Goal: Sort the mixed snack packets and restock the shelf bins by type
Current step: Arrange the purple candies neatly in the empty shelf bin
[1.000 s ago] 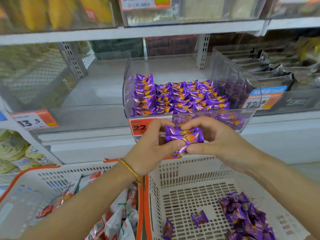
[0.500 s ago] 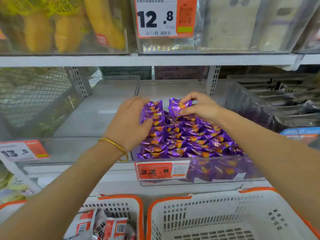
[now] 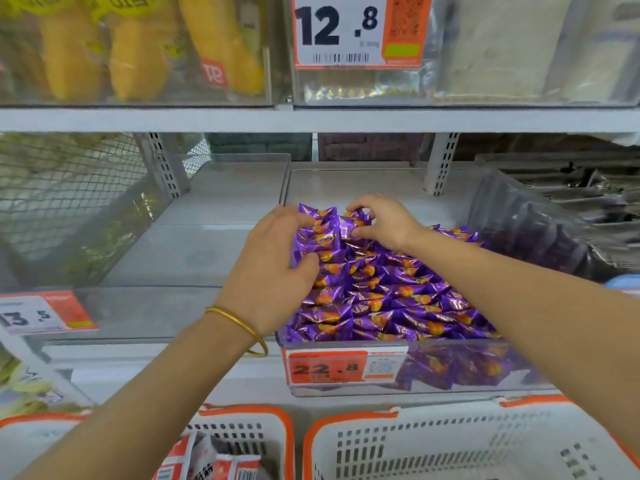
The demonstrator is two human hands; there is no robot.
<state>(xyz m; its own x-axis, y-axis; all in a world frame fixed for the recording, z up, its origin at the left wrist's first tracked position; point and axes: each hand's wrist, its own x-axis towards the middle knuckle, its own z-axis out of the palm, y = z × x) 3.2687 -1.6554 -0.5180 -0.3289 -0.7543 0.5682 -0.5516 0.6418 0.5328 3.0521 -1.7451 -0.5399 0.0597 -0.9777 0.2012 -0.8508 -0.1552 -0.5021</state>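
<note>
- Shelf (image 3: 214, 258): holds a clear bin (image 3: 460, 384) at its front edge, middle to right. The bay to the bin's left shows bare shelf.
- Baskets: two white and orange ones stand below the shelf's front edge. The right basket (image 3: 349, 422) shows only bare mesh in view, and the left basket (image 3: 244, 412) holds red-and-white packets (image 3: 221, 467).
- Purple packets (image 3: 381, 299): they lie in rows that fill the bin from its front wall about halfway back. The rear floor is still bare.
- Left hand (image 3: 273, 268): it sits at the bin's left edge, fingers and thumb curled round the far end of the left row, bracing it.
- Right hand (image 3: 388, 225): it is at the back row, with thumb and fingers pinching a packet (image 3: 355, 221).
- Change: a second ago both hands held a small clutch of purple packets above the right basket. Now both hands are in the bin and the clutch sits at the back row.
- Meaning: this handful looks nearly placed. The rows probably still need squaring before the hands let go, and there is room behind for more.
</note>
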